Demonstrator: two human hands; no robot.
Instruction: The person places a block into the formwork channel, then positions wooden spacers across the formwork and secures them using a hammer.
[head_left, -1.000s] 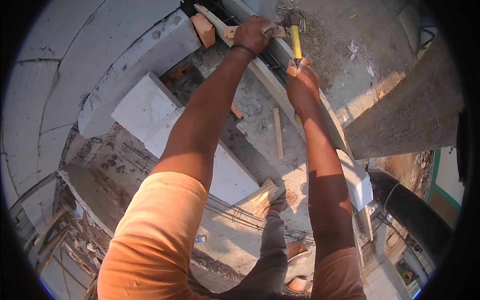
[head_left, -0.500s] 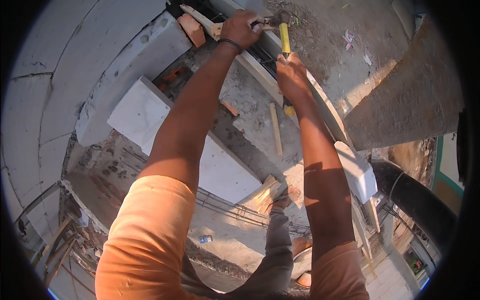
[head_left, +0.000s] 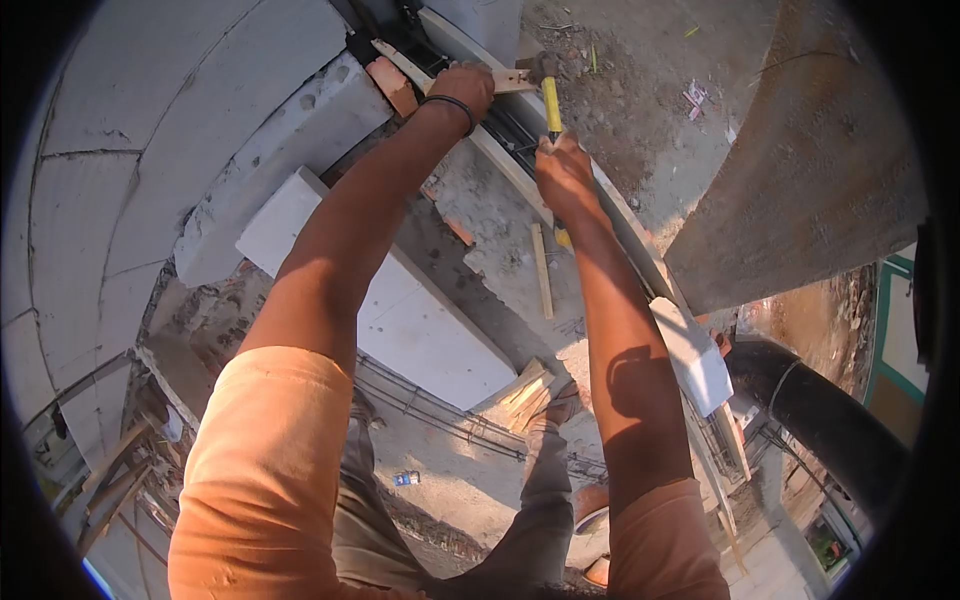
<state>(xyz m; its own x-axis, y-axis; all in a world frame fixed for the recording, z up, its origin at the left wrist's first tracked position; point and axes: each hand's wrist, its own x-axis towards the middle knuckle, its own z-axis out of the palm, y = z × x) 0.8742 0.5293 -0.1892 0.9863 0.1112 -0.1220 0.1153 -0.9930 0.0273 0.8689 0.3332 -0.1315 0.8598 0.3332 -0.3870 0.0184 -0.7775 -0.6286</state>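
My right hand (head_left: 566, 178) is wrapped round the handle of a hammer (head_left: 551, 104) with a yellow grip; the dark hammer head is beside the end of a short wooden strip (head_left: 512, 81). That strip lies across two long formwork boards (head_left: 632, 222), with dark rebar (head_left: 512, 140) in the gap between them. My left hand (head_left: 464, 88), with a dark band at the wrist, is closed on the strip at its left part. A yellow thing (head_left: 563, 238) shows below my right hand, partly hidden.
White blocks (head_left: 425, 335) lie at centre left, and a red brick (head_left: 392, 86) sits at the upper left. A loose wooden stick (head_left: 542, 270) and split wood (head_left: 527, 393) are on the ground. A black pipe (head_left: 830, 410) curves at the right.
My left hand has shifted left and down, showing more of the wooden strip. The right hand and hammer sit slightly lower and further left, and the whole view has shifted somewhat.
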